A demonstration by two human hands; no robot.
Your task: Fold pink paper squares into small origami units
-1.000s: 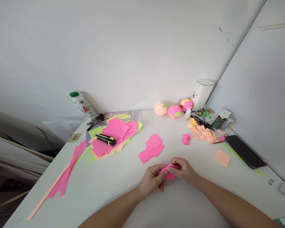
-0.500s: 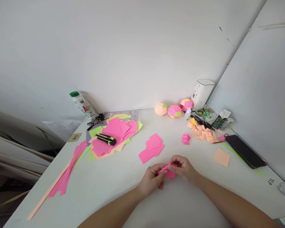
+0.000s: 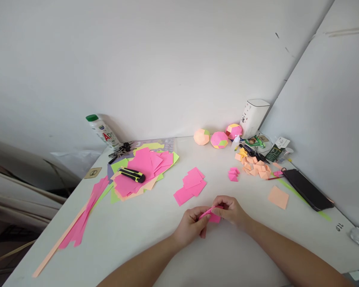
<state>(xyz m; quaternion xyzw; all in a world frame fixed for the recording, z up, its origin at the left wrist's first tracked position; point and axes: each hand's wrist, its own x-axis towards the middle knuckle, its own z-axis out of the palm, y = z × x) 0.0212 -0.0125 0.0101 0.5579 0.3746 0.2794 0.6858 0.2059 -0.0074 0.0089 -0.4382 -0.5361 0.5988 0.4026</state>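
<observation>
Low over the front of the table, a small pink piece of paper (image 3: 214, 218) is pinched between both hands, with a fold along its upper edge. My left hand (image 3: 193, 225) grips its left end between thumb and fingers. The thumb and fingertips of my right hand (image 3: 229, 209) press its right side. Beyond them lies a loose group of pink paper squares (image 3: 193, 185). Several small folded pink pieces (image 3: 233, 174) sit farther right, near a heap of folded peach pieces (image 3: 255, 166).
A utility knife (image 3: 131, 174) rests on stacked coloured paper (image 3: 146, 163); paper strips (image 3: 83, 223) lie left. Against the wall are a bottle (image 3: 103, 133), paper balls (image 3: 219, 140) and a white box (image 3: 254, 118). Right stand a peach square (image 3: 278, 197) and a black case (image 3: 306, 190).
The hands and the pink paper hold nearly the same position. The whole view has shifted very slightly; nothing on the table has been moved.
</observation>
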